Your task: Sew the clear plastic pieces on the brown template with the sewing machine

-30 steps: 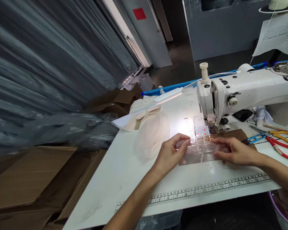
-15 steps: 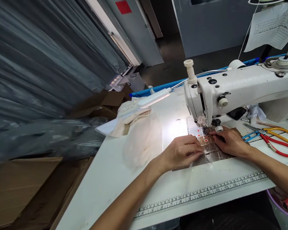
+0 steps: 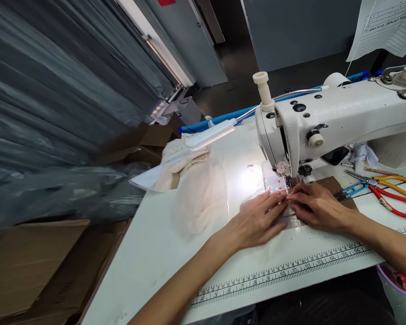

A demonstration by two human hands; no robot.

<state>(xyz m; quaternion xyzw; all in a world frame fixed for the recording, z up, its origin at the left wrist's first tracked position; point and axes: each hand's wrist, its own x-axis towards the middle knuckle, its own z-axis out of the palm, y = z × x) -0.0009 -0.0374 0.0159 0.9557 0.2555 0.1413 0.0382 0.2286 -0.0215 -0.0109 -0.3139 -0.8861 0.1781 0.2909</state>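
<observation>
While my left hand lies nearly flat with its fingers spread out, my right hand has bent fingers close to those fingertips, and I cannot tell if they pinch anything. The clear, shiny sheet is under and between my fingers. Just past my fingertips is the white sewing machine. Pale cloth sits left of my left fingers.
</observation>
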